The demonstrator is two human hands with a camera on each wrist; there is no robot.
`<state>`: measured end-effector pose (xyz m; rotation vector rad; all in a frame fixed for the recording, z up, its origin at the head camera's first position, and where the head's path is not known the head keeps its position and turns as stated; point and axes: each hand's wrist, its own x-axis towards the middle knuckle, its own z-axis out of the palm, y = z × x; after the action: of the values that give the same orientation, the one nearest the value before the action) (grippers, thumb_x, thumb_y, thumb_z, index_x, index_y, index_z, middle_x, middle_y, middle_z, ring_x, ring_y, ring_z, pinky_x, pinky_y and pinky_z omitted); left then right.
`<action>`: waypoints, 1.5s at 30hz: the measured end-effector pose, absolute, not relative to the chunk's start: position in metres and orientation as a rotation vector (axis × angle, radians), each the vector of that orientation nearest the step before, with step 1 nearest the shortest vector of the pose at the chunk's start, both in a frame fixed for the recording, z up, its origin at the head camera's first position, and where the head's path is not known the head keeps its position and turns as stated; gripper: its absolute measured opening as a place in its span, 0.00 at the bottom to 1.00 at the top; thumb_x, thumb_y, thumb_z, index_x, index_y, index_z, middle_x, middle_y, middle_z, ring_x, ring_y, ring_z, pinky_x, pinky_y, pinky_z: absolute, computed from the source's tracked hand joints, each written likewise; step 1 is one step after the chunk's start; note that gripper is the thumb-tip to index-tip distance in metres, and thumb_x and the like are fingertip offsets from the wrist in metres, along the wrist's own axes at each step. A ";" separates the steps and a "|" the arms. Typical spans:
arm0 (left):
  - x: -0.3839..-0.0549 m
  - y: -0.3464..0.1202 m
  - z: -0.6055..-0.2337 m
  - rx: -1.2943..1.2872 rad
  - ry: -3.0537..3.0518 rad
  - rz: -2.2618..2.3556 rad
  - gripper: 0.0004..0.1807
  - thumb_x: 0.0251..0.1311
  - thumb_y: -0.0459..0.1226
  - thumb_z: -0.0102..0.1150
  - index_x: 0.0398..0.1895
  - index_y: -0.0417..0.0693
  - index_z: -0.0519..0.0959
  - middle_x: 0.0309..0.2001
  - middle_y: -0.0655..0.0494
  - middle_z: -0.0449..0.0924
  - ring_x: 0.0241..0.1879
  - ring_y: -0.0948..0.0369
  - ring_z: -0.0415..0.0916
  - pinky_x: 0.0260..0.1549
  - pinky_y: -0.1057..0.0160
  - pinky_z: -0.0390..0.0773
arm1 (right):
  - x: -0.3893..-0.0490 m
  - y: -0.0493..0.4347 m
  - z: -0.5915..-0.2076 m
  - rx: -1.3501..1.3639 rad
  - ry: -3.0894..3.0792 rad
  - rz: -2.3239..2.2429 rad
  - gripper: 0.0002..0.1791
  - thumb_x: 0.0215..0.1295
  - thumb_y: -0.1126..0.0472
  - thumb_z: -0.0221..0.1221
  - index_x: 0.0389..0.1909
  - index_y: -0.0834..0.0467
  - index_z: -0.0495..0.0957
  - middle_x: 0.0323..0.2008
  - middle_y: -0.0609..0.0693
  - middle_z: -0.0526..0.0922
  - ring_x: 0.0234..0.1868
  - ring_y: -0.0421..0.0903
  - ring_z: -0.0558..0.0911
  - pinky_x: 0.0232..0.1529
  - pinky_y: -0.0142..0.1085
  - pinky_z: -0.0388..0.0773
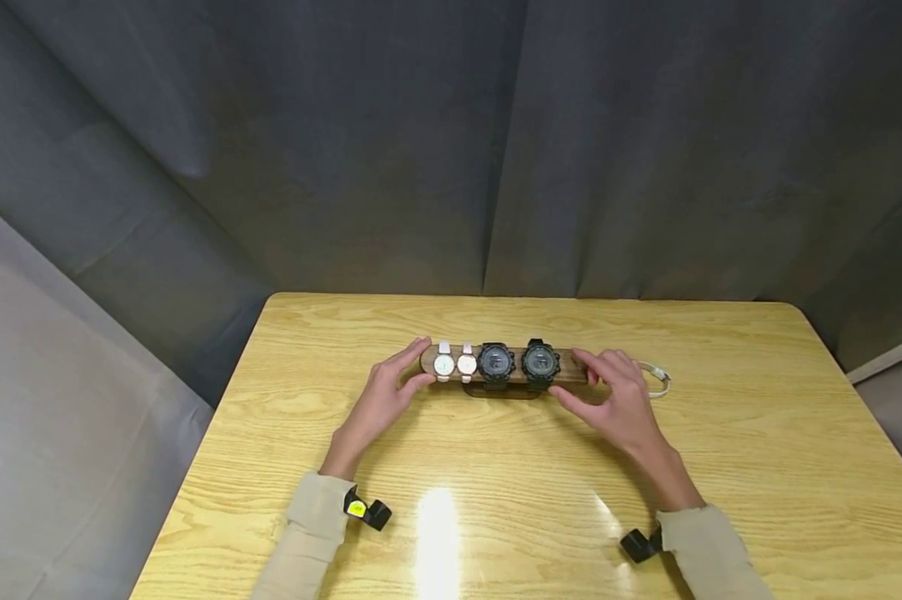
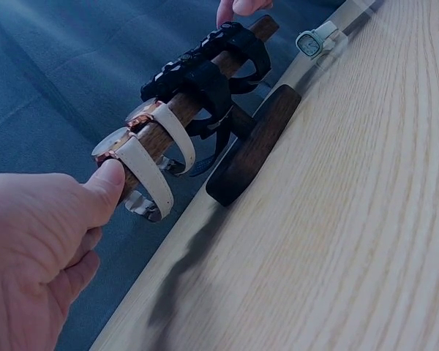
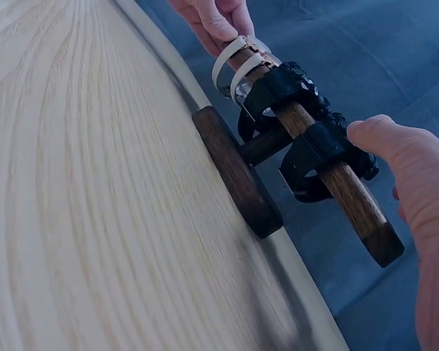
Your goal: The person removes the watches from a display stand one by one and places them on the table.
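Observation:
A dark wooden watch stand [image 1: 571,367] holds two small watches with white straps, the outer white-strapped watch [image 2: 143,172] and the inner white-strapped watch [image 1: 467,364], beside two chunky black watches, one in the middle [image 1: 496,362] and one farther right [image 1: 541,363]. At the bar's left end, my left hand [image 1: 379,398] grips it, thumb on the near side by the outer white strap. My right hand [image 1: 618,398] spreads around the right end, its thumb tip right at the right black watch in the right wrist view. Its other fingers are mostly hidden there.
A light-coloured watch [image 2: 314,42] lies on the table just past the stand's right end. The stand's dark base [image 3: 238,172] rests on the wooden table [image 1: 331,333]. Behind the table's far edge hangs a grey curtain [image 1: 376,167].

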<state>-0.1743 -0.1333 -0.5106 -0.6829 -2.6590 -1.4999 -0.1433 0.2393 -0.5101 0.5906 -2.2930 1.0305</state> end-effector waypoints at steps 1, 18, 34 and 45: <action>-0.174 -0.133 -0.511 -0.684 -2.658 -1.497 0.33 0.73 0.40 0.61 0.79 0.49 0.67 0.78 0.52 0.63 0.78 0.54 0.58 0.75 0.53 0.63 | -0.144 0.238 -0.510 0.593 -2.290 1.026 0.32 0.42 0.60 0.82 0.51 0.67 0.86 0.25 0.53 0.71 0.34 0.49 0.66 0.45 0.40 0.58; -0.173 -0.131 -0.510 -0.678 -2.655 -1.501 0.32 0.72 0.39 0.61 0.78 0.49 0.67 0.78 0.47 0.64 0.78 0.53 0.59 0.76 0.54 0.63 | -0.148 0.228 -0.506 0.603 -2.310 0.961 0.36 0.47 0.45 0.81 0.50 0.66 0.86 0.26 0.51 0.72 0.34 0.45 0.64 0.41 0.41 0.54; -0.175 -0.133 -0.511 -0.694 -2.643 -1.483 0.33 0.72 0.39 0.62 0.78 0.49 0.67 0.77 0.50 0.65 0.78 0.52 0.60 0.75 0.51 0.63 | -0.150 0.222 -0.505 0.604 -2.350 0.933 0.36 0.41 0.55 0.83 0.53 0.66 0.86 0.25 0.52 0.73 0.34 0.45 0.65 0.42 0.41 0.53; -0.176 -0.133 -0.512 -0.678 -2.651 -1.480 0.33 0.72 0.39 0.62 0.78 0.49 0.68 0.77 0.51 0.65 0.78 0.52 0.60 0.75 0.52 0.63 | -0.152 0.220 -0.505 0.615 -2.338 0.917 0.35 0.43 0.53 0.82 0.52 0.66 0.86 0.24 0.50 0.72 0.34 0.46 0.66 0.41 0.40 0.54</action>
<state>-0.1762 -0.1335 -0.5117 -0.6781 -2.6506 -1.4795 -0.1521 0.2202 -0.5046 0.6149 -2.3378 0.9167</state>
